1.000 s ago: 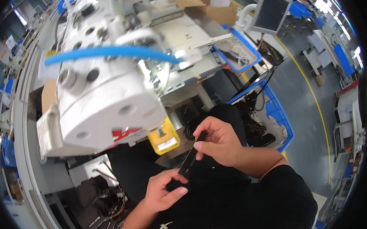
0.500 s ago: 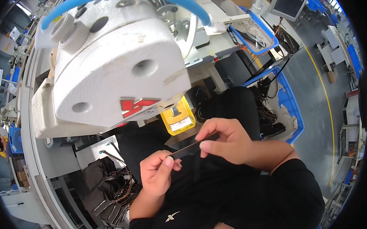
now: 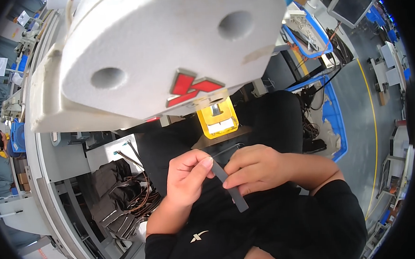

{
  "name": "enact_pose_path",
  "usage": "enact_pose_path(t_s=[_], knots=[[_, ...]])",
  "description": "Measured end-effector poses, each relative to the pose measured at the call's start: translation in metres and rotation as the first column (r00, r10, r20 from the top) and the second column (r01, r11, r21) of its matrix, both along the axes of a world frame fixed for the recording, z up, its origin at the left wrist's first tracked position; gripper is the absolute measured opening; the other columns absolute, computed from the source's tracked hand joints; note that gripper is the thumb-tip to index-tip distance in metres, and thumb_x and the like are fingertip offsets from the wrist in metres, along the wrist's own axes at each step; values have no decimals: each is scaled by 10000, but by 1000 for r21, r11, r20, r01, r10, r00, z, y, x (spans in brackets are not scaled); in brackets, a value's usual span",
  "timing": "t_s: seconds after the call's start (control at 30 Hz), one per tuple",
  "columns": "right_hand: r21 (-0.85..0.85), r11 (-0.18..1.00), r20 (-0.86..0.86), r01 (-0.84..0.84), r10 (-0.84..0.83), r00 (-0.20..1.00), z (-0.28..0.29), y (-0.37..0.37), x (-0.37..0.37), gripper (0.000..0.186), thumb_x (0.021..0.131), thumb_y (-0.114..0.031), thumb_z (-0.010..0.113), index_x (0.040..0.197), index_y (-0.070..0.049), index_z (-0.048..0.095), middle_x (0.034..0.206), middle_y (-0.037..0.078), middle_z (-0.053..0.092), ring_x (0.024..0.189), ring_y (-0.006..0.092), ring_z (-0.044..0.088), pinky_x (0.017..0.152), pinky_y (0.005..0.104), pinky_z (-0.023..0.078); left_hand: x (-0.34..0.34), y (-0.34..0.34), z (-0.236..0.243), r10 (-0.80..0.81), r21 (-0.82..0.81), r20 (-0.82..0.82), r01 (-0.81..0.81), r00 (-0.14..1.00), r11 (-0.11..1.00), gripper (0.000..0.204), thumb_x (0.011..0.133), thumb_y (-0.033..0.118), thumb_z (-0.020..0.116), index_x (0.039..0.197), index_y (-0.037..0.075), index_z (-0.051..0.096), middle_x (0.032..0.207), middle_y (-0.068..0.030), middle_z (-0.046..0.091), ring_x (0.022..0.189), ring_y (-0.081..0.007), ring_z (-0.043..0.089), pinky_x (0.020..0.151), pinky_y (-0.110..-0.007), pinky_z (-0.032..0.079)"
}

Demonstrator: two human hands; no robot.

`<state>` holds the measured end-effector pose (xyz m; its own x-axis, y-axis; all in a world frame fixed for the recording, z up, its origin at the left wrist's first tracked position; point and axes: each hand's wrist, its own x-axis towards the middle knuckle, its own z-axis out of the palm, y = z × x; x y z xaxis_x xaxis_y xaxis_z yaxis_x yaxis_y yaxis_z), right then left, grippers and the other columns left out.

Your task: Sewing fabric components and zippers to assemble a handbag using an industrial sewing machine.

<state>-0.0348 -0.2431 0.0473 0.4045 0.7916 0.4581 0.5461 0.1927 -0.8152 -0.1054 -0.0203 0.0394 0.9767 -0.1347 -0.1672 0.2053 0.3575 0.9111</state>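
A flat dark grey strip (image 3: 237, 199) slants in front of my chest, its lower end free. My left hand (image 3: 187, 175) pinches the strip's upper end between thumb and forefinger. Against the middle of the strip, the curled fingers of my right hand (image 3: 261, 168) close on it from the right. A thin dark line with a small bend at its end (image 3: 240, 145) runs between the two hands; whether it is a cord or another edge cannot be made out. The white sewing machine head (image 3: 161, 52), marked with a red emblem, looms just beyond my hands.
Beyond my hands is a yellow tray (image 3: 231, 128) with a white label. Black pieces with brown cords (image 3: 119, 199) are heaped at the left. To the right stand a blue-rimmed bin (image 3: 341, 132) of dark cables and a blue tray (image 3: 325, 50) of small tools.
The strip has swung from nearly level to a steep slant, its flat face now showing. My hands have drawn closer together, and the machine looms larger as the view shifted.
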Motion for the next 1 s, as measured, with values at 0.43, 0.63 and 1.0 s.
enact_pose_path(t_s=[0.43,0.63,1.0], knots=[[-206,965,-682,163,-261,683,7,0,-7,323,853,-214,843,917,-56,568,845,41,697,732,121,674,676,286,528,10,-12,-1,67,174,536,-187,841,967,210,841,7,703,1034,-77,714,881,-147,695,758,-212,651,697,-299,505],[-201,974,-681,104,-215,700,1,0,-13,310,869,-6,797,985,-9,510,962,98,684,896,113,664,800,287,549,14,-9,6,-42,303,478,-120,877,946,321,787,19,783,1090,-64,719,892,-140,694,783,-207,650,715,-290,499],[88,994,-969,-59,99,226,6,0,-10,333,855,-57,822,952,-59,503,837,27,646,759,89,661,657,219,524,23,-8,-11,-162,68,562,150,811,986,425,675,170,936,1015,-18,764,796,-121,703,683,-219,652,631,-305,501]])
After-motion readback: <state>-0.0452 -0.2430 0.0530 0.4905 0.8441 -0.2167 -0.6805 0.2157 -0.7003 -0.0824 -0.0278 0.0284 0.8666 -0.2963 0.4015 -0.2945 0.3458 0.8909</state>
